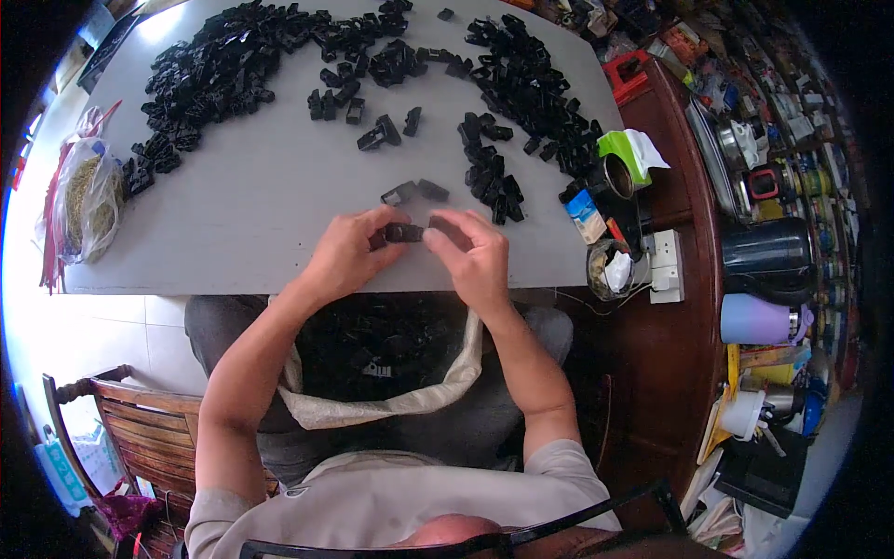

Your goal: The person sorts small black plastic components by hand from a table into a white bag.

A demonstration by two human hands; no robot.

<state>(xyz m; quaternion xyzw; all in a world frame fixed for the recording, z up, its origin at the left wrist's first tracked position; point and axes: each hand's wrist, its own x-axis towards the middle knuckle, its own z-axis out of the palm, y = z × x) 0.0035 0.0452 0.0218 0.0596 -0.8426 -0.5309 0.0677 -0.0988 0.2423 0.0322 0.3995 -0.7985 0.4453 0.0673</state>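
Observation:
Close to the table's near edge, a small black plastic part is pinched between my two hands. My left hand has thumb and fingers closed on its left end. The fingertips of my right hand press against the right end. Just beyond my fingers lie two loose parts of the same sort, a greyish one and a black one. A white woven sack lies open across my lap, with many black parts inside it.
Heaps of black parts spread over the grey table, with a pile far left and another far right. A plastic bag sits at the left edge. A green tissue box, a metal cup and a power strip stand right.

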